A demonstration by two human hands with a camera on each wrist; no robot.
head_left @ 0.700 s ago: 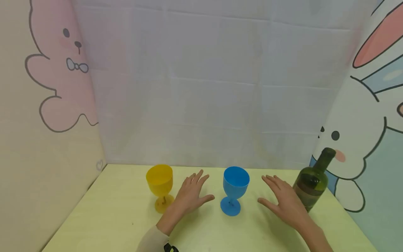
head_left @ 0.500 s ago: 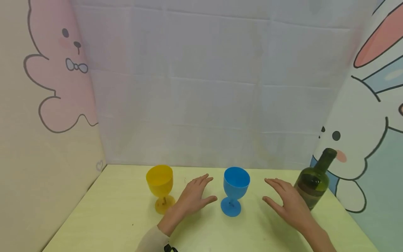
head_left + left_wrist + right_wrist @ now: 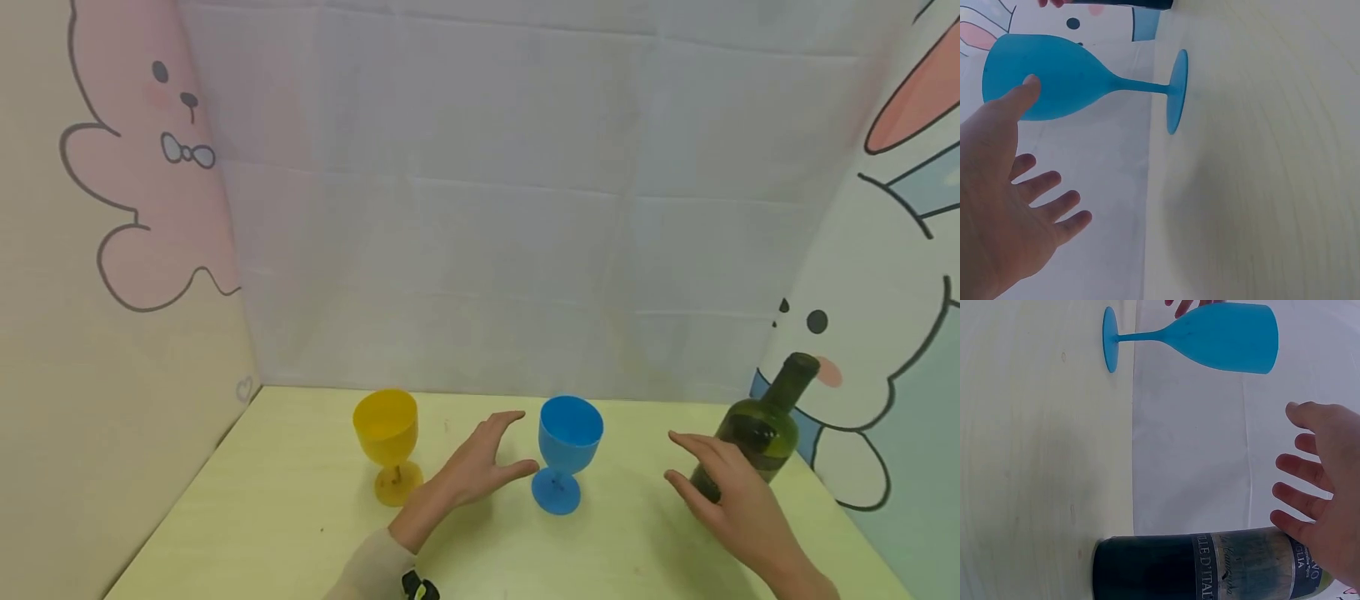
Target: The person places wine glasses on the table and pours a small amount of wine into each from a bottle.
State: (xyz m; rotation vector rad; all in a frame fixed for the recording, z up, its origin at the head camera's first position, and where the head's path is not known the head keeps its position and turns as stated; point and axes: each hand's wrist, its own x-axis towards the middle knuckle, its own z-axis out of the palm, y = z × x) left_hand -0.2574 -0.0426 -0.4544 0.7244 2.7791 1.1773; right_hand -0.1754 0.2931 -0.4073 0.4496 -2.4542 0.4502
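A blue plastic goblet point(image 3: 570, 442) stands upright on the table. My left hand point(image 3: 480, 467) is just left of it, thumb spread from the fingers and its palm turned toward the cup. In the left wrist view the thumb point(image 3: 1022, 97) overlaps the goblet bowl point(image 3: 1054, 72). A green wine bottle point(image 3: 757, 425) with a printed label point(image 3: 1254, 565) stands at the right. My right hand point(image 3: 738, 504) hovers at its near left side, fingers loosely bent and holding nothing. It partly hides the bottle in the head view.
A yellow goblet point(image 3: 386, 429) stands upright to the left of my left forearm. All of this is on a pale yellow table point(image 3: 262, 508). A white cloth point(image 3: 450, 250) hangs behind it, with cartoon-printed walls on both sides.
My left hand has shifted right, closer to the blue goblet. My right hand has moved right, away from that goblet, and now covers more of the bottle. The goblets and bottle stay standing.
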